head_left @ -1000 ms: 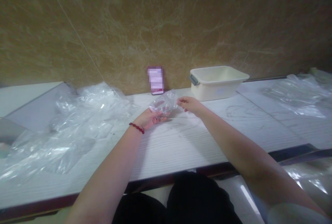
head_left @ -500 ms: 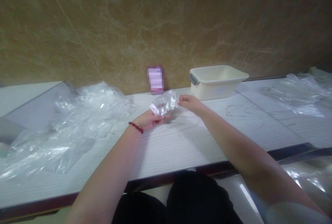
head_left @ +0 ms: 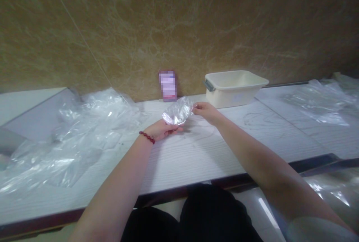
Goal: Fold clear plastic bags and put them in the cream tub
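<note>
A small crinkled clear plastic bag (head_left: 178, 111) is held between my hands, a little above the white wood-grain table (head_left: 196, 160). My left hand (head_left: 165, 129), with a dark red bead bracelet at the wrist, grips its lower edge between thumb and fingers. At the bag's right edge, my right hand (head_left: 204, 111) pinches the plastic with closed fingertips. Whether anything is inside the bag cannot be made out.
A phone (head_left: 168, 86) leans upright against the brown marbled wall. Right of it stands a cream bin (head_left: 234, 96) with a grey handle. Clear plastic bags lie heaped at the left (head_left: 92, 133) and more at the far right (head_left: 322, 100).
The bag has shifted shape slightly between my fingers. Both hands stay in nearly the same place.
</note>
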A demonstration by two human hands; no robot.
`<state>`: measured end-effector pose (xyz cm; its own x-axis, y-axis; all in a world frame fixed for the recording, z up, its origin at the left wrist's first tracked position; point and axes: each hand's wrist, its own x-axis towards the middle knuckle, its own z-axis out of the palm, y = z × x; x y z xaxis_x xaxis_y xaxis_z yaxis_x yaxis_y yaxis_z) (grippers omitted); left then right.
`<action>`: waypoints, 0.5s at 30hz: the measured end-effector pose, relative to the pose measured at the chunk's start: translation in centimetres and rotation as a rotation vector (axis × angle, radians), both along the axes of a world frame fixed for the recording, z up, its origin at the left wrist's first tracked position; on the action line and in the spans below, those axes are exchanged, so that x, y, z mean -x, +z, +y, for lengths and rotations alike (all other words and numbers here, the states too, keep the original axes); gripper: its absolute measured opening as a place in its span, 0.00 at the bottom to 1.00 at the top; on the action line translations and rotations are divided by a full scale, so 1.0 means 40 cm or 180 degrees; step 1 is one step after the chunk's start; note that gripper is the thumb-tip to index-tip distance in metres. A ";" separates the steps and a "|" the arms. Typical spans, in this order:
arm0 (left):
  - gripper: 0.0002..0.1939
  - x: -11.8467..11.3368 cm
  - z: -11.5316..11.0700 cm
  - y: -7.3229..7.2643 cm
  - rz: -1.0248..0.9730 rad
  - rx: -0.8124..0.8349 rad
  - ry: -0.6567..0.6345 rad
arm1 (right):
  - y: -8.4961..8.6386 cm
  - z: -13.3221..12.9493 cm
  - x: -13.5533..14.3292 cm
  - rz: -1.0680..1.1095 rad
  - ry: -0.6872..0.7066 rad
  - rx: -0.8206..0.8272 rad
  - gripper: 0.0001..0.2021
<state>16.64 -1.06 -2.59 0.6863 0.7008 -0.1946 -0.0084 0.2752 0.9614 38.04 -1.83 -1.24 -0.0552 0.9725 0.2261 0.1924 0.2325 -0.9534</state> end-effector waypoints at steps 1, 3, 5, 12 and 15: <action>0.15 0.000 0.000 0.000 0.0057 0.0023 -0.0020 | 0.001 0.000 0.001 0.0016 0.0010 0.0009 0.11; 0.14 0.001 -0.001 0.000 0.0143 0.0092 -0.0053 | 0.002 -0.001 0.003 -0.0001 -0.0046 0.0020 0.10; 0.15 0.002 -0.002 0.001 0.0166 0.0161 -0.0082 | 0.003 -0.001 0.005 -0.0036 -0.0146 0.0031 0.09; 0.16 0.004 -0.010 0.008 0.0133 0.0187 -0.0179 | -0.001 0.004 0.005 0.0062 -0.0252 0.0013 0.07; 0.18 0.006 -0.016 0.013 0.0107 0.0214 -0.0332 | 0.002 -0.002 0.008 0.0234 -0.0100 -0.0015 0.09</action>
<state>16.41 -1.70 -2.07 0.7470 0.6107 -0.2629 0.0556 0.3367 0.9400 37.70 -1.91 -1.18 -0.0077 0.9725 0.2329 0.1293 0.2319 -0.9641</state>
